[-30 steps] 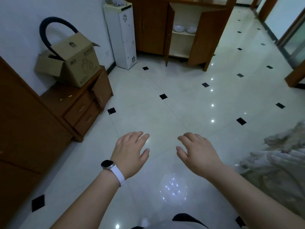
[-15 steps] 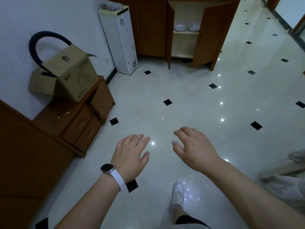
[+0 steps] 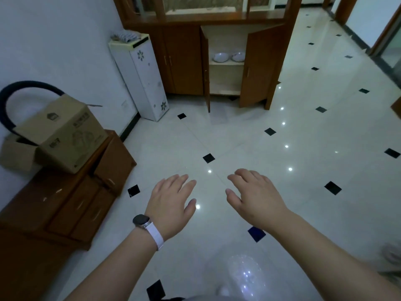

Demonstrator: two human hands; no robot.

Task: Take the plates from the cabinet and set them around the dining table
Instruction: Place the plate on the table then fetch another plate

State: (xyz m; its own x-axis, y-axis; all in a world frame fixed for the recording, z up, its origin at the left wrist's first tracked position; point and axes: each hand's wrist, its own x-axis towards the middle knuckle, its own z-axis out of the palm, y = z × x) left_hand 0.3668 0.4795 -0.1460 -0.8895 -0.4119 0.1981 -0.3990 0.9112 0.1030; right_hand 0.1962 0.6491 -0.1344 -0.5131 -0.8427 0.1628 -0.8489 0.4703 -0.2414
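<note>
Two white plates, one on the left and one on the right, lie side by side on the upper shelf of a brown wooden cabinet whose two doors stand open, far ahead across the floor. My left hand, with a watch on a white strap at the wrist, and my right hand are stretched out palm down over the tiled floor, fingers spread, holding nothing. Both hands are well short of the cabinet. No dining table is in view.
A white narrow floor unit stands left of the cabinet against the wall. A low wooden drawer chest on the left carries a cardboard box with a dark hose. Glossy white tiled floor with black insets stretches ahead and right.
The view has moved forward and tilted up, so the cabinet and plates look nearer and larger. The crumpled cloth at the right has left the view. Both hands stay open.
</note>
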